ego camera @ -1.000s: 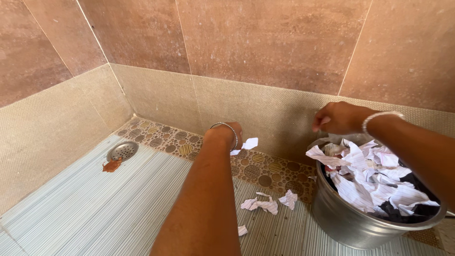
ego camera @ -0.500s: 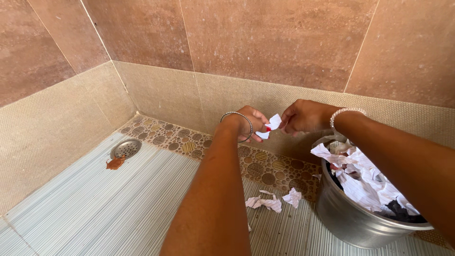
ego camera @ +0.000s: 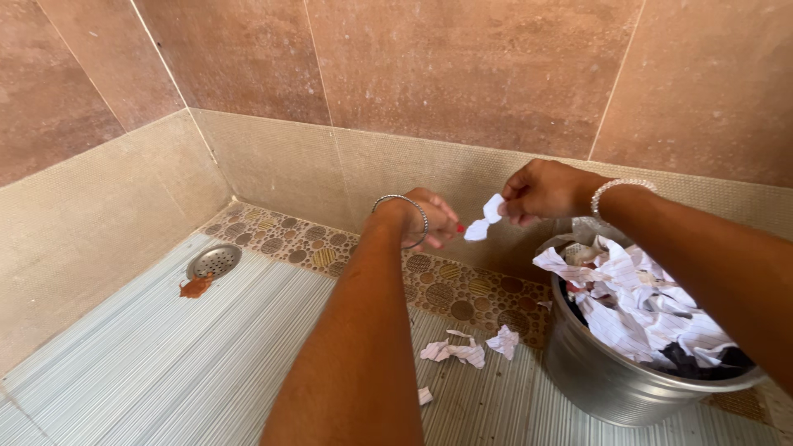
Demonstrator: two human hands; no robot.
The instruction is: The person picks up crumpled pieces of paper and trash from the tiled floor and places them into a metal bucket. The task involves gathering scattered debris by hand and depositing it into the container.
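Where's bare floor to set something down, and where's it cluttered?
Free: striped floor between the drain, the left wall and the left forearm. Crowded: paper scraps beside the steel pot, which is heaped with torn paper; both hands pinch a scrap above.

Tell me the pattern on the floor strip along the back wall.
Round pebble-like circles in brown and tan on the border strip, clearest in the head view.
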